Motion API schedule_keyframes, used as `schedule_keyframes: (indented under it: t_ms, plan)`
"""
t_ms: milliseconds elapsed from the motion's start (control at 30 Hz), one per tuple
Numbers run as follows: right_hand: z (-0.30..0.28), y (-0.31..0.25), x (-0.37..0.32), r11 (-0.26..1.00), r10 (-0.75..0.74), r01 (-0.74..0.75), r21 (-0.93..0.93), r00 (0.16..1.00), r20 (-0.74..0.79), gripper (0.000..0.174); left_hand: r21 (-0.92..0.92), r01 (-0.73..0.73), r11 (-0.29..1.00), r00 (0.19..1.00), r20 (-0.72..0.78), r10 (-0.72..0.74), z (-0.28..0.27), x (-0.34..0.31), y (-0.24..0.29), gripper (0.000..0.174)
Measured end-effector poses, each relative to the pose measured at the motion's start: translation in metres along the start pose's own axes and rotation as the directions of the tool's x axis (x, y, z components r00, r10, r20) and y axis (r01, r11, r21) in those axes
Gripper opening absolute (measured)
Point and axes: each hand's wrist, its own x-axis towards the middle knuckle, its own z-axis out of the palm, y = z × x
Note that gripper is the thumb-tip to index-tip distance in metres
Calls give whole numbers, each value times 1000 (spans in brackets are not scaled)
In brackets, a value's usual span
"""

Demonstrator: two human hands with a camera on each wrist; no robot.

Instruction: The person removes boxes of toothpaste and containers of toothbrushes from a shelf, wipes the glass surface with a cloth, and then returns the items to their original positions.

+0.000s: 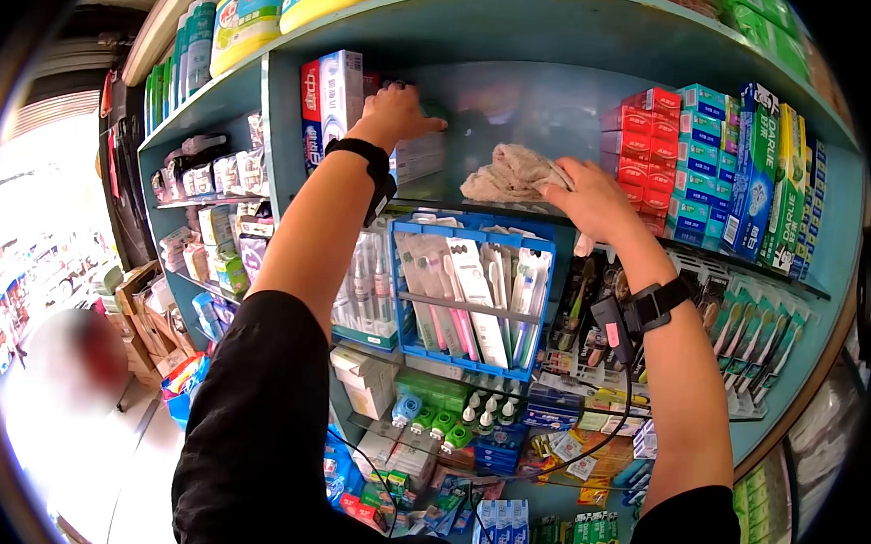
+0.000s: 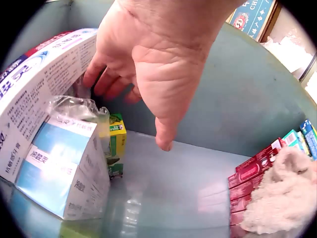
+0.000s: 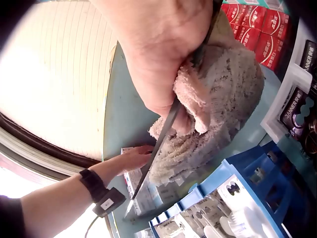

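Note:
My left hand (image 1: 395, 115) reaches into the left part of the upper shelf, beside a tall white toothpaste box (image 1: 340, 91). Its fingers point toward the back, and the thumb is spread away from them in the left wrist view. Below them stand a light-blue and white box (image 2: 62, 161) and a small yellow-green box (image 2: 118, 136). A crumpled beige rag (image 1: 511, 174) is gripped by my right hand (image 1: 601, 201) at the front of the same shelf. In the right wrist view, the thumb and rag overlap the thin shelf edge (image 3: 163, 129).
Stacked red boxes (image 1: 641, 150), teal boxes (image 1: 700, 157) and tall Darlie boxes (image 1: 789, 188) fill the shelf's right end. Under its front edge, a blue rack (image 1: 396, 290) holds packaged toothbrushes. Carded toothbrushes (image 1: 755, 331) hang at right. A cable (image 1: 607, 436) trails from the right wrist.

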Motion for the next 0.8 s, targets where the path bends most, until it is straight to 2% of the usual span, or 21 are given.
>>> schedule_keyframes:
  t_ms: [100, 200, 233, 433, 533, 633, 733, 800]
  plan:
    - [1, 0, 1, 999, -15, 15, 33, 1000, -8, 51, 58, 75, 996, 987, 138, -82, 5, 12, 3, 92]
    - [-1, -1, -1, 999, -4, 4, 50, 1000, -6, 50, -2, 179, 984, 941, 294, -170, 1, 23, 1, 83]
    - [0, 1, -1, 999, -9, 9, 48, 1000, -9, 49, -7, 172, 985, 938, 306, -162, 4, 26, 0, 83]
    - [3, 3, 3, 998, -28, 29, 47, 1000, -8, 48, 72, 123, 990, 984, 120, -131, 49, 65, -17, 84]
    - [4, 4, 4, 998, -43, 43, 42, 999, -16, 48, 77, 62, 995, 950, 301, -82, 47, 69, -18, 82]
    - [2, 4, 3, 998, -46, 47, 30, 999, -11, 49, -29, 107, 994, 891, 446, -83, 38, 72, -19, 79]
    - [3, 5, 4, 998, -45, 45, 35, 999, 3, 51, -22, 184, 983, 880, 449, -154, 42, 74, -20, 76]
    - [2, 5, 3, 998, -44, 44, 38, 999, 0, 51, -31, 182, 983, 859, 491, -144, 45, 81, -27, 69]
